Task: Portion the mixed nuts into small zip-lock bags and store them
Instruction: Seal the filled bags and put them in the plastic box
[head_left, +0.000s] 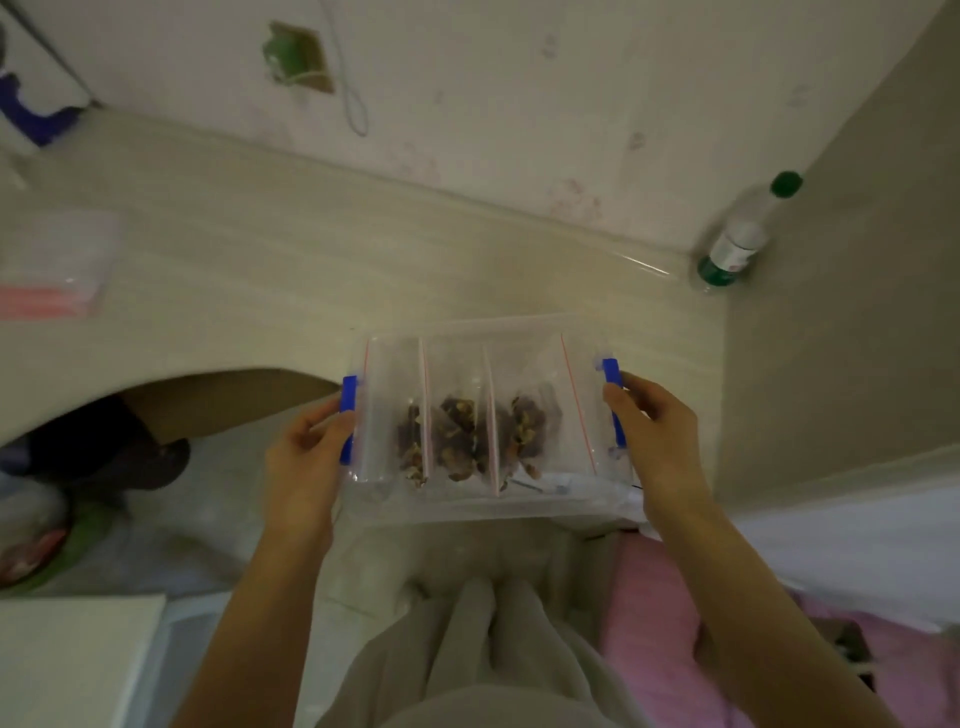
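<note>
A clear plastic storage box (519, 506) with blue side latches is held in the air in front of me, over the desk's front edge. Several small zip-lock bags of mixed nuts (462, 436) stand upright inside it, red seal lines showing. My left hand (306, 457) grips the box's left end, thumb on the left blue latch (348, 418). At the right end my right hand (654, 436) grips the box with its fingers by the right blue latch (613, 400).
The pale desk (363, 249) runs along the wall. A stack of empty zip-lock bags (52, 270) lies at its left. A green-capped bottle (743, 239) lies at the right corner. A white box (67, 660) sits lower left, pink fabric (660, 623) lower right.
</note>
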